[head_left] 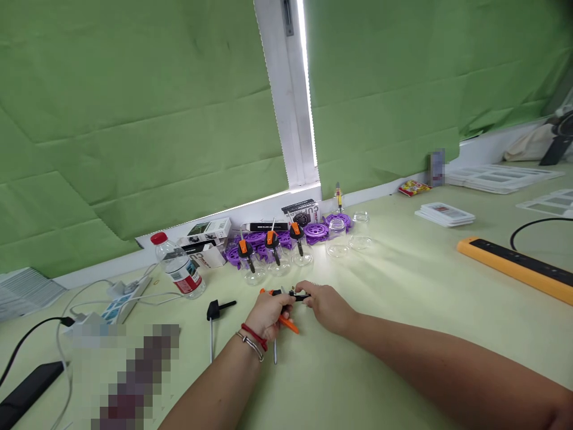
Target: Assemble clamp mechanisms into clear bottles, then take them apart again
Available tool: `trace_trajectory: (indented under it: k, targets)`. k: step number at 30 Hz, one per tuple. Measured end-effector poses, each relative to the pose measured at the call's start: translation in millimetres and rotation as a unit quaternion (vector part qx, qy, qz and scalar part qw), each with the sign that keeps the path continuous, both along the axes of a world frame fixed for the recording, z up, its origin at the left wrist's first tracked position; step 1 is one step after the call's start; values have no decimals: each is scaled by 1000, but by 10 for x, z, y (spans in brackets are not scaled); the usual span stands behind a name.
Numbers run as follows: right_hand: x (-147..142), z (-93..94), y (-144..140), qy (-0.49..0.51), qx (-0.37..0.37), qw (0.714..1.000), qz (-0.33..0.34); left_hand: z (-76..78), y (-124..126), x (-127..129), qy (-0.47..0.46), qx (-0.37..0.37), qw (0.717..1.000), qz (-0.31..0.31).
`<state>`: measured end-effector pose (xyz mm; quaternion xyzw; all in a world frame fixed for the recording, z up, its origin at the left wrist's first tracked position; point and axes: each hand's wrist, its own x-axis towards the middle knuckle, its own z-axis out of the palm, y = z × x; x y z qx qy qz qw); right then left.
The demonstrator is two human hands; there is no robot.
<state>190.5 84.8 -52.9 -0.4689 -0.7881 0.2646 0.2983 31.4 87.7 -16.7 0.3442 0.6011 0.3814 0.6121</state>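
Orange-and-black part [289,324] lay in the left hand's [267,312] clenched grip, lower centre of the frame, over the surface [394,280]; the right hand [330,306] pinched a black piece [299,296] beside it.

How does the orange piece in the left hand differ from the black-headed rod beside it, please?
The orange piece is gripped in the left hand, while the black-headed rod rests untouched on the table. The piece is bright orange; the rod has a black head and a paler shaft.
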Motion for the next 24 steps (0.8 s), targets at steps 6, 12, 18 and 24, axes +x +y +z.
trace_trajectory:
  k: [6,12,18,24]
  targets:
    - [-3,13,6,-12,4,1000,-9,19,-17,10,4,0,1000,0]
    - [-2,67,-17,-15,-19,1000,-7,25,-18,7,4,3,1000,-2]
    - [1,59,-21,-13,-7,1000,-3,29,-23,16,4,4,1000,-2]
    - [3,65,-21,-13,-9,1000,-6,33,-27,15,6,5,1000,-1]
